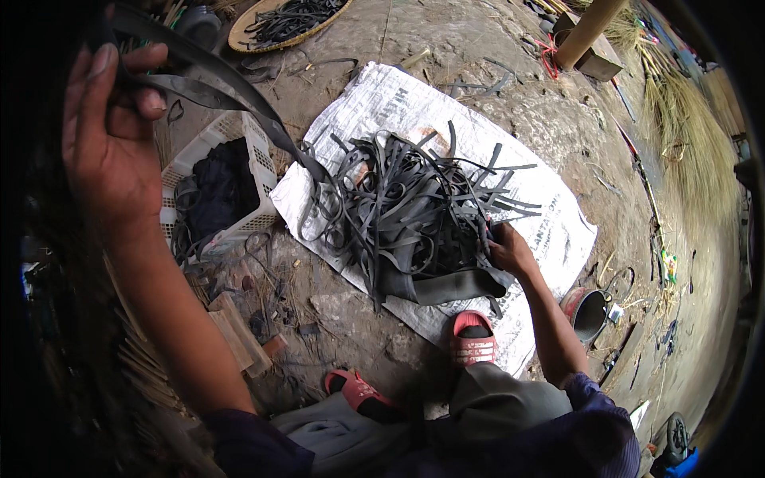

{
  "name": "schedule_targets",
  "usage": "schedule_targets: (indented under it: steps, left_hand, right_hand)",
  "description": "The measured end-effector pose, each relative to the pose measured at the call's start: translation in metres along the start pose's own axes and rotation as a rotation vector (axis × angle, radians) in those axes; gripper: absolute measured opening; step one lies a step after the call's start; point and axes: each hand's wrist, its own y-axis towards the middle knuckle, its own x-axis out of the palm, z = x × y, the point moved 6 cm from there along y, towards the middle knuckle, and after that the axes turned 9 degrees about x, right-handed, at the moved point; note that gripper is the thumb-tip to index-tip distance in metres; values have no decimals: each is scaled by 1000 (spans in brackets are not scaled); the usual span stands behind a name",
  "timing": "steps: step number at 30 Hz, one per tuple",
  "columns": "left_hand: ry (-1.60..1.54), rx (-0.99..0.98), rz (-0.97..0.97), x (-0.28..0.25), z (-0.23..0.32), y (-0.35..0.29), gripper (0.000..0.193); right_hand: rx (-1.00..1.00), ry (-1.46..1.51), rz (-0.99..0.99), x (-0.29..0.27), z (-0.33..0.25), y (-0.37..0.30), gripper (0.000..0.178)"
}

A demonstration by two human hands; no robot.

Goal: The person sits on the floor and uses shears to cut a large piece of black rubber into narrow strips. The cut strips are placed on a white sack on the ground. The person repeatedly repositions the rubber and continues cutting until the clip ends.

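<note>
My left hand [115,131] is raised at the upper left, its fingers curled around a long black rubber strip [263,111]. The strip slants down from it into a tangled pile of black rubber strips [406,203]. That pile lies on a white woven sack [562,231] spread over the ground. Low at the pile's right side, my right hand [511,251] is closed. A small bit of red and blue shows by its fingers, but what it grips is hidden. A wider rubber band [454,288] curves along the pile's near edge, close to this hand.
Left of the sack stands a white plastic basket [259,171] with dark material inside. A round woven tray [291,38] of black strips lies far off. A small pot [588,312] sits to the right, and dry straw bundles [693,151] lie beyond. My red sandals [475,341] are at the sack's near edge.
</note>
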Motion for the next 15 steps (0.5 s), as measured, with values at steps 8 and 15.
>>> schedule_targets:
  steps: [8,15]
  left_hand:
    - [-134,-100,-243,1,18,-4,40]
    - [-28,-303,-490,102,2,-53,52]
  right_hand:
    - [-261,81,24,-31,-67,-18,47]
    - [-963,602,-280,-58,-278,-90,85]
